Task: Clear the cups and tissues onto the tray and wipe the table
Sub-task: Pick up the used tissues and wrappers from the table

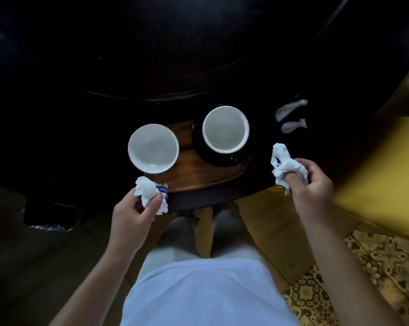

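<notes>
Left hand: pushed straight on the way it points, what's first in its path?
Probably the white bowl, just beyond the crumpled tissue that the left hand grips; the wooden tray's near edge lies beneath. Height is unclear.

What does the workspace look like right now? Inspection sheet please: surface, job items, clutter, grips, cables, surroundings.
Surface: dark round table, near edge in view; too dark to judge stains.
Job's things: two empty white cups, left cup and right cup on a dark saucer, both over the brown wooden tray. Two crumpled tissues, left tissue and right tissue.
Clutter: two small white fish-shaped pieces on the table right of the tray.
Grips: left hand pinches the left tissue; right hand grips the right tissue.
Cables: nothing seen.
Surroundings: patterned floor at lower right.
</notes>
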